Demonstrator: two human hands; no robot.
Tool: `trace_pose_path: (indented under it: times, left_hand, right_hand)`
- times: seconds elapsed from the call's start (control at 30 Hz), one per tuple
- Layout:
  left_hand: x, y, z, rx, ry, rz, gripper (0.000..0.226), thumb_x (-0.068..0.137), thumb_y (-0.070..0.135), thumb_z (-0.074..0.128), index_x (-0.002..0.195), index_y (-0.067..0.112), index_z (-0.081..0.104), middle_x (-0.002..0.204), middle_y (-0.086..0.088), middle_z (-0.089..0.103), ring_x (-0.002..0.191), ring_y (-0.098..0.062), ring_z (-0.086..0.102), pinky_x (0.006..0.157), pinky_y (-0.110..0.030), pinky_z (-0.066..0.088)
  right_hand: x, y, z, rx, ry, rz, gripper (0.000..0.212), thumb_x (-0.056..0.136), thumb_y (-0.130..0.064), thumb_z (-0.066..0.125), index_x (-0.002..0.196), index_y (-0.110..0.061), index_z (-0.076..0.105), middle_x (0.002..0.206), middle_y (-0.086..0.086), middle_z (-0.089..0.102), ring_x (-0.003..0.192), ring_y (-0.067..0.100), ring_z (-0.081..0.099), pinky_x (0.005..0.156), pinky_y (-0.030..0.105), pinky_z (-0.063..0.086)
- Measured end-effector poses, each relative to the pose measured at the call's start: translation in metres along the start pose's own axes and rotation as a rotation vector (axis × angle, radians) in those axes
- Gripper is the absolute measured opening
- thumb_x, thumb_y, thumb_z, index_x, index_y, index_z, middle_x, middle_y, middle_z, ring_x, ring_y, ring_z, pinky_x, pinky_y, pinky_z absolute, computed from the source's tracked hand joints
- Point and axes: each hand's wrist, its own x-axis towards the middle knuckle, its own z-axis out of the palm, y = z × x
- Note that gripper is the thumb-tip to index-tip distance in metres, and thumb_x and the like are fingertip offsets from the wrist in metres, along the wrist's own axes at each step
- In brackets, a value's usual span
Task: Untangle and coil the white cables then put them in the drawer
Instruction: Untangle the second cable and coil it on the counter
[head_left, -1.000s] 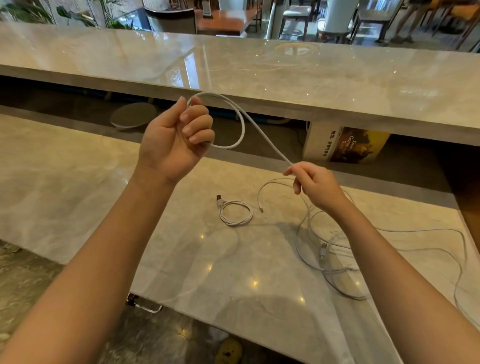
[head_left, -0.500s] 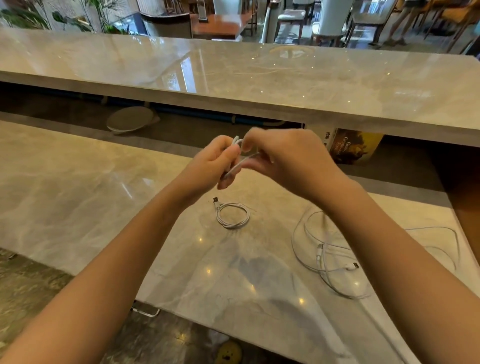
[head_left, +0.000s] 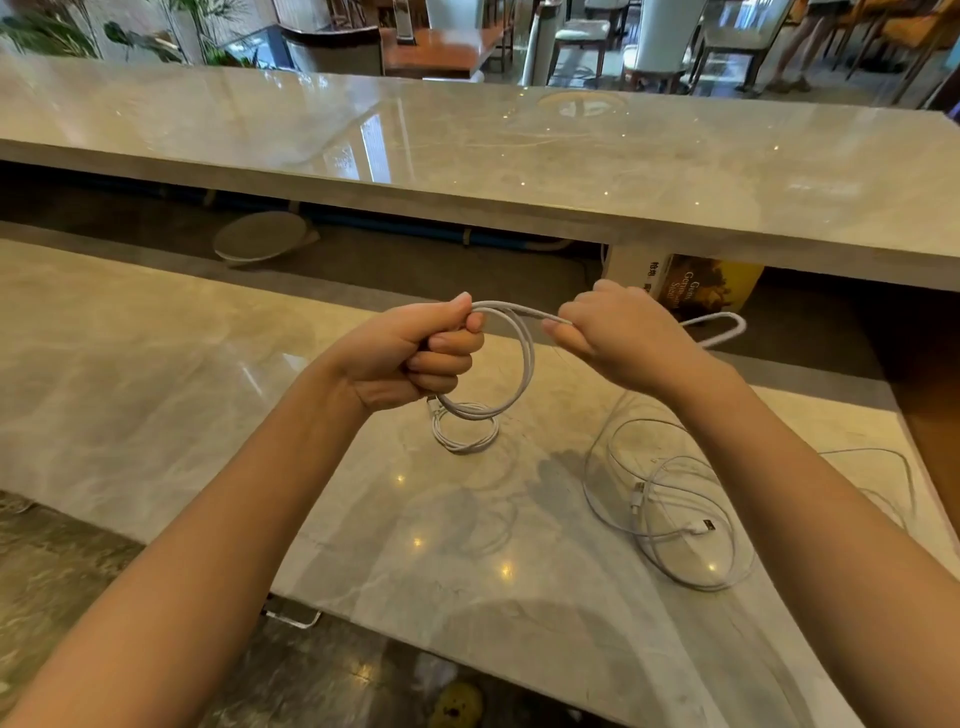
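Above the marble counter, my left hand (head_left: 415, 353) is clenched on a white cable (head_left: 527, 364) that hangs from it in round loops. My right hand (head_left: 618, 332) pinches the same cable just to the right, and a further bend of it sticks out past that hand. A small coiled white cable (head_left: 465, 434) lies on the counter below the loops. To the right lies a loose tangle of white cables (head_left: 675, 514) with plugs showing. No drawer is in view.
The marble counter (head_left: 156, 364) runs under my arms, its front edge near me with a metal handle (head_left: 291, 618) below it. A higher marble shelf (head_left: 519, 156) spans the back. A printed box (head_left: 696, 286) stands under that shelf.
One second ago my hands were apart with a single loop. They met, and now hold the cable side by side with more loops hanging from my left hand, lower and nearer the counter.
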Motion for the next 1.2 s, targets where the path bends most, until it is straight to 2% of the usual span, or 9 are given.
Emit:
trace_pose_path:
  times: [0.17, 0.3, 0.4, 0.47, 0.57, 0.67, 0.83, 1.03, 1.2]
  left_hand:
    - [-0.002, -0.002, -0.006, 0.002, 0.07, -0.001, 0.028, 0.095, 0.03, 0.035, 0.079, 0.014, 0.051, 0.053, 0.008, 0.039, 0.037, -0.003, 0.03, 0.037, -0.012, 0.025]
    - [-0.003, -0.002, -0.003, -0.025, 0.053, 0.039, 0.028, 0.096, 0.029, 0.033, 0.079, 0.014, 0.05, 0.054, 0.008, 0.039, 0.037, -0.003, 0.029, 0.038, -0.013, 0.025]
    - [-0.003, -0.002, -0.001, -0.062, 0.039, 0.082, 0.027, 0.097, 0.029, 0.033, 0.08, 0.014, 0.048, 0.054, 0.009, 0.038, 0.038, -0.003, 0.024, 0.038, -0.013, 0.023]
    - [-0.001, -0.004, 0.001, -0.069, 0.037, 0.098, 0.028, 0.098, 0.029, 0.031, 0.081, 0.014, 0.047, 0.054, 0.009, 0.038, 0.037, -0.003, 0.03, 0.039, -0.013, 0.024]
    - [0.004, -0.007, 0.005, -0.067, 0.052, 0.112, 0.029, 0.099, 0.028, 0.029, 0.081, 0.014, 0.047, 0.054, 0.008, 0.038, 0.038, -0.003, 0.032, 0.039, -0.014, 0.025]
    - [0.01, -0.009, 0.01, -0.053, 0.104, 0.128, 0.03, 0.1, 0.027, 0.028, 0.081, 0.013, 0.048, 0.054, 0.007, 0.037, 0.038, -0.003, 0.033, 0.039, -0.014, 0.029]
    - [0.012, -0.011, 0.009, -0.135, 0.154, 0.178, 0.03, 0.099, 0.029, 0.03, 0.08, 0.014, 0.048, 0.053, 0.007, 0.036, 0.038, -0.004, 0.031, 0.039, -0.015, 0.025]
    - [0.01, -0.009, 0.002, -0.338, 0.115, 0.257, 0.032, 0.099, 0.03, 0.03, 0.08, 0.013, 0.049, 0.054, 0.006, 0.039, 0.04, -0.005, 0.034, 0.041, -0.015, 0.026]
    - [0.011, 0.002, -0.003, -0.421, 0.185, 0.368, 0.035, 0.099, 0.033, 0.031, 0.079, 0.013, 0.051, 0.055, 0.006, 0.039, 0.042, -0.005, 0.034, 0.043, -0.016, 0.025]
  right_hand:
    - [-0.014, 0.001, 0.012, -0.21, 0.012, 0.107, 0.028, 0.098, -0.031, 0.031, 0.097, -0.01, 0.049, 0.091, 0.005, 0.035, 0.083, 0.02, 0.029, 0.071, 0.032, 0.026]
    - [-0.015, -0.005, 0.01, -0.001, 0.149, 0.357, 0.018, 0.099, -0.022, 0.042, 0.097, -0.006, 0.048, 0.098, 0.009, 0.04, 0.067, 0.018, 0.038, 0.057, 0.029, 0.031]
    - [-0.014, -0.003, 0.005, 0.343, 0.161, 0.462, 0.022, 0.097, -0.024, 0.046, 0.1, -0.004, 0.056, 0.093, 0.008, 0.052, 0.071, 0.02, 0.053, 0.063, 0.03, 0.044]
    - [-0.015, -0.008, 0.005, 0.813, 0.152, 0.492, 0.016, 0.093, -0.019, 0.054, 0.095, -0.006, 0.063, 0.084, 0.009, 0.067, 0.075, 0.019, 0.067, 0.072, 0.03, 0.057]
    - [-0.017, -0.021, 0.002, 1.392, 0.072, 0.53, 0.012, 0.089, -0.011, 0.058, 0.093, -0.003, 0.065, 0.083, 0.013, 0.07, 0.074, 0.017, 0.071, 0.07, 0.027, 0.06]
    - [-0.017, -0.023, 0.001, 1.642, -0.044, 0.51, 0.018, 0.09, -0.012, 0.057, 0.1, 0.0, 0.066, 0.089, 0.014, 0.071, 0.079, 0.019, 0.071, 0.068, 0.024, 0.058]
    - [-0.02, -0.018, 0.014, 1.517, 0.037, 0.538, 0.018, 0.095, -0.018, 0.05, 0.094, -0.009, 0.066, 0.09, 0.01, 0.066, 0.089, 0.02, 0.064, 0.084, 0.032, 0.055]
    - [-0.032, -0.009, 0.037, 1.171, 0.101, 0.503, 0.023, 0.097, -0.025, 0.045, 0.098, -0.01, 0.064, 0.069, 0.003, 0.054, 0.057, 0.012, 0.049, 0.052, 0.024, 0.047]
    - [-0.046, -0.021, 0.063, 0.824, -0.059, 0.379, 0.027, 0.1, -0.028, 0.036, 0.101, -0.015, 0.059, 0.075, 0.003, 0.059, 0.068, 0.017, 0.055, 0.064, 0.032, 0.045]
